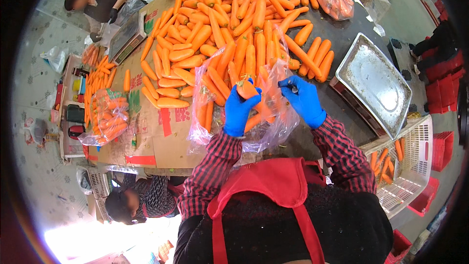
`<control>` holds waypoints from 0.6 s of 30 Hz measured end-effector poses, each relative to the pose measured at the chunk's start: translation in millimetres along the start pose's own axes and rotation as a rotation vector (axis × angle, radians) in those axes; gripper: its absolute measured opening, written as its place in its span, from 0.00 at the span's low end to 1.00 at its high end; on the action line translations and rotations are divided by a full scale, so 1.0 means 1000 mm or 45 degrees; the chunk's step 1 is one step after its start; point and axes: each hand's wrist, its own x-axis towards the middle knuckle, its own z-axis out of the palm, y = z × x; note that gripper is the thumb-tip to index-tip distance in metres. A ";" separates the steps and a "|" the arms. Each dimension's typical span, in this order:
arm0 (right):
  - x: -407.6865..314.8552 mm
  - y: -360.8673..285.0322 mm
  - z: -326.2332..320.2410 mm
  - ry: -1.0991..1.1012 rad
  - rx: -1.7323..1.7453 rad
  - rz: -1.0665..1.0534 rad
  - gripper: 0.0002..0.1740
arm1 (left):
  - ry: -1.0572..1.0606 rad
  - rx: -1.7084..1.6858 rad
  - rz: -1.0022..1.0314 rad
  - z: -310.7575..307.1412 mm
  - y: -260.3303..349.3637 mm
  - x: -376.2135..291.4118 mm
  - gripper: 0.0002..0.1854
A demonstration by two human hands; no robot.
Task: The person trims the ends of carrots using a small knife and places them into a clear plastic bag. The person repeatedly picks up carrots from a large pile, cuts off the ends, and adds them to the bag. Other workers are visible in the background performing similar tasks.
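My left hand (240, 108), in a blue glove, grips a carrot (246, 88) with its stem end turned up toward me. To its right, my blue-gloved right hand (303, 99) has its fingers curled around a small dark metal object (294, 89), mostly hidden, so its kind is unclear. Below and between both hands lies an open clear plastic bag (263, 145) with carrots in and under it. A large heap of loose carrots (205, 36) spreads over the table beyond my hands.
A scale with a metal pan (373, 84) stands right; another scale (126, 40) stands left. Tied bags of carrots sit at the back right (332, 0) and left (110, 117). A white plastic crate (421, 154) holds carrots. Two people (100, 3) (146, 198) are on the left.
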 end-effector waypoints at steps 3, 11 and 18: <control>-0.013 -0.043 0.000 -0.079 -0.441 -0.214 0.13 | -0.051 0.250 0.087 -0.002 0.019 -0.025 0.26; -0.023 -0.072 0.021 -0.240 -0.796 -0.714 0.10 | 0.045 0.663 0.406 -0.012 0.032 -0.067 0.26; -0.030 -0.067 0.037 -0.300 -0.798 -0.692 0.12 | 0.074 0.719 0.429 -0.016 0.034 -0.083 0.26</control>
